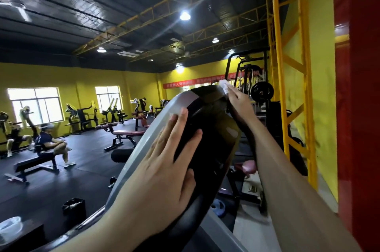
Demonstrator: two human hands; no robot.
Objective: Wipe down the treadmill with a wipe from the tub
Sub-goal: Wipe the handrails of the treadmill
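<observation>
The treadmill console [207, 128] fills the middle of the view, a dark glossy panel with a grey surround, tilted in the frame. My left hand [164, 169] lies flat on its near left side, fingers straight, spanning grey edge and dark panel. My right hand [238, 105] reaches to the far top corner and presses a white wipe [225, 87] against the console's edge; the wipe sticks out past my fingertips. The white wipe tub [10, 226] stands at the bottom left on a dark surface.
A black handlebar [181, 216] runs below the console. A red pillar [359, 108] and yellow steel frame [292, 79] stand close on the right. Benches and weight machines fill the floor to the left, where two people sit. A black bin [74, 208] stands near.
</observation>
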